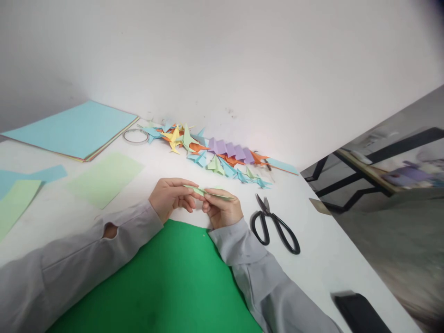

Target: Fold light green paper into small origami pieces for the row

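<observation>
Between my two hands is a small folded piece of light green paper [199, 190], held just above the table. My left hand [173, 196] pinches its left end between thumb and fingers. At the other end my right hand [224, 208] grips the paper, its thumb lying along the top. The fingers partly cover the folds, so the exact shape cannot be made out. Behind the hands lies a row of folded paper cranes [187, 138] in yellow, blue, green and orange, along with several purple folded pieces [231, 150].
Black-handled scissors [274, 226] lie right of my hands. A stack of coloured sheets [79, 132] and a tape roll [136, 136] are at the back left. Green paper [106, 178] and blue strips [52, 174] lie left. A black object [360, 312] sits near the right edge.
</observation>
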The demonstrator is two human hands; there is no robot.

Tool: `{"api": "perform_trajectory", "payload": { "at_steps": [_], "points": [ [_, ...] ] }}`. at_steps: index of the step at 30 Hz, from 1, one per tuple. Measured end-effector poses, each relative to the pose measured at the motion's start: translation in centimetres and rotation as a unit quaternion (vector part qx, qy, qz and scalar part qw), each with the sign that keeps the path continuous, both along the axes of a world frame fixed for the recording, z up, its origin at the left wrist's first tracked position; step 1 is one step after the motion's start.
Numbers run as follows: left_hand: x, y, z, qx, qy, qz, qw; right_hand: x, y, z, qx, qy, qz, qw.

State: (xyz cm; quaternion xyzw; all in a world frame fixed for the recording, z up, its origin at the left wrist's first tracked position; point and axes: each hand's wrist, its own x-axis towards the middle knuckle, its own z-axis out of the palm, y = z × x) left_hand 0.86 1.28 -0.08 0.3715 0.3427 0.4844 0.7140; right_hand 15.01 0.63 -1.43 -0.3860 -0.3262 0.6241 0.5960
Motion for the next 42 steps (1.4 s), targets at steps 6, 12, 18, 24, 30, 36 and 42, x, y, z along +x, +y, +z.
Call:
{"api": "perform_trajectory", "payload": {
  "at_steps": [6,12,18,24,30,36,42],
  "points": [
    [-0.33,0.10,0.29,0.019,0.019,-0.024,0.999,0.27,-0.27,0.27,0.006,-0.025,0.006,1.000],
    [-0.43,-0.01,0.42,0.027,0.023,-0.035,0.999,0.29,-0.51,0.61,0.006,-0.037,0.002,0.999],
    [-0.41,0.00,0.27,0.042,0.029,-0.014,0.999,0.37,-0.34,0.48,0.003,-0.035,-0.005,0.999],
    [-0.28,-0.05,0.38,0.049,0.048,0.011,0.998,0.53,-0.30,0.35,0.002,-0.025,-0.003,1.000],
    [-0.19,-0.11,0.49,0.045,0.066,0.024,0.997,0.53,-0.36,0.30,0.010,-0.023,0.000,1.000],
    [0.03,-0.12,0.54,0.052,0.059,0.061,0.995,0.51,-0.35,0.13,0.013,-0.022,-0.010,1.000],
    [0.10,-0.09,0.56,0.043,0.050,0.078,0.995,0.47,-0.42,-0.05,0.035,-0.034,-0.017,0.999]
  ]
}}
